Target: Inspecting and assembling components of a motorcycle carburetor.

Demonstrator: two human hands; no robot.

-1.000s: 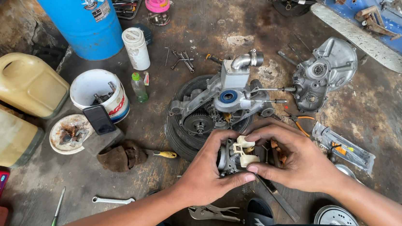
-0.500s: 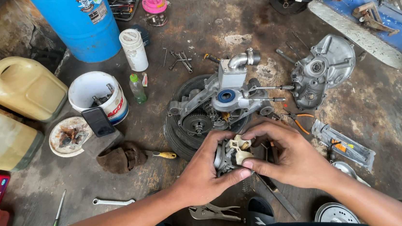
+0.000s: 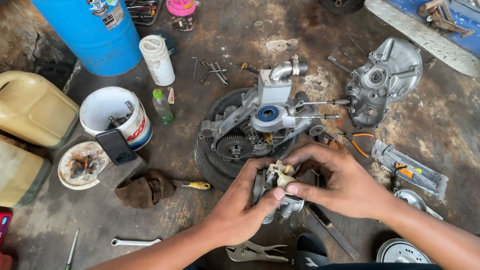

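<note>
Head view: both hands meet over a small metal carburettor point(image 3: 277, 189), held just above the floor in front of the person's knees; the left hand point(image 3: 240, 209) wraps its body from below, fingers closed around it; the right hand point(image 3: 344, 183) pinches the cream-coloured plastic part point(image 3: 281, 174) on its top between thumb and forefinger, so both hands are closed and gripping. Judgement: the step in hand looks like fitting or working that small top piece; a next move would call for a steady left-hand hold and fine fingertip pressure from the right, since the piece is small and could slip or sit crooked.

Surface and room, same view: stained concrete floor point(image 3: 245, 14); 1 engine block point(image 3: 264, 120) rests on a black tyre point(image 3: 210, 160) just beyond the hands; 1 grey engine cover point(image 3: 385, 81) lies further right, orange-handled pliers point(image 3: 355, 140) between; locking pliers point(image 3: 256, 251) and a spanner point(image 3: 135, 241) lie near the knees; a yellow-handled screwdriver point(image 3: 192, 184) sits beside a brown rag point(image 3: 145, 189); on the left, a blue drum point(image 3: 80, 11), a white bucket point(image 3: 115, 115) and 2 yellowish jugs point(image 3: 23, 104).
</note>
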